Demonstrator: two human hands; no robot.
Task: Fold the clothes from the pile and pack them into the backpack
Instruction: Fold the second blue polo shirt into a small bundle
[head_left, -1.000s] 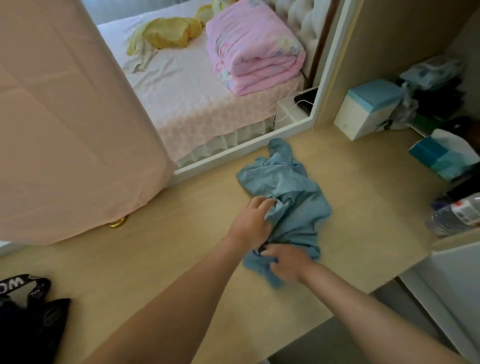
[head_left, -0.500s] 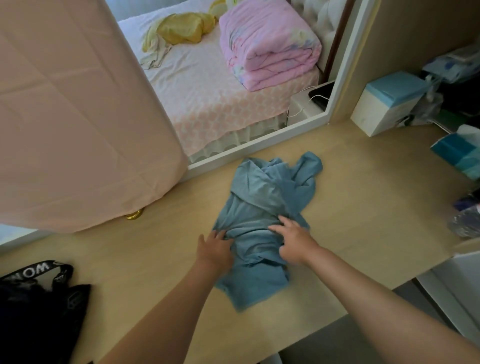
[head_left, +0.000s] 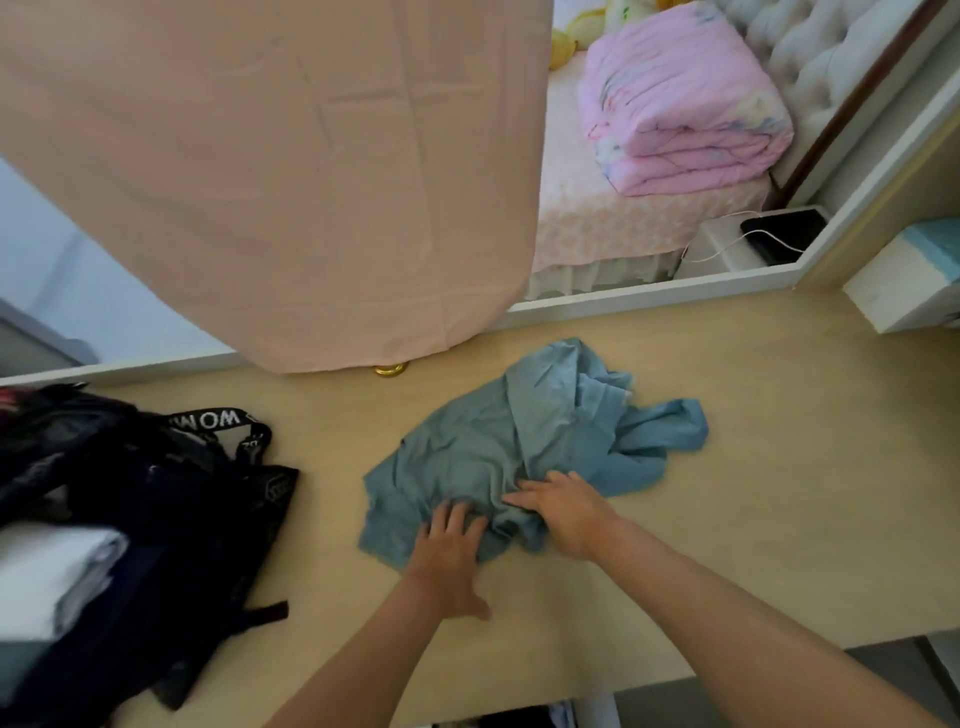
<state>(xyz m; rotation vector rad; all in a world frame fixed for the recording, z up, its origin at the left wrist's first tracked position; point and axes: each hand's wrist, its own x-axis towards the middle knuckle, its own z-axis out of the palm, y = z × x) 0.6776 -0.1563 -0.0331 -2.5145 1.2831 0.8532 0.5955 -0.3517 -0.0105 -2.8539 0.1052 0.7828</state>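
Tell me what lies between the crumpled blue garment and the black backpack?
Only bare pale wooden desktop separates the blue garment from the black backpack; head view.

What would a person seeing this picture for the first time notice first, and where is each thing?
A crumpled blue garment lies in the middle of the table, with the left hand and right hand resting on its near edge. A black backpack sits at the left, and a folded pink quilt lies on the bed at upper right.
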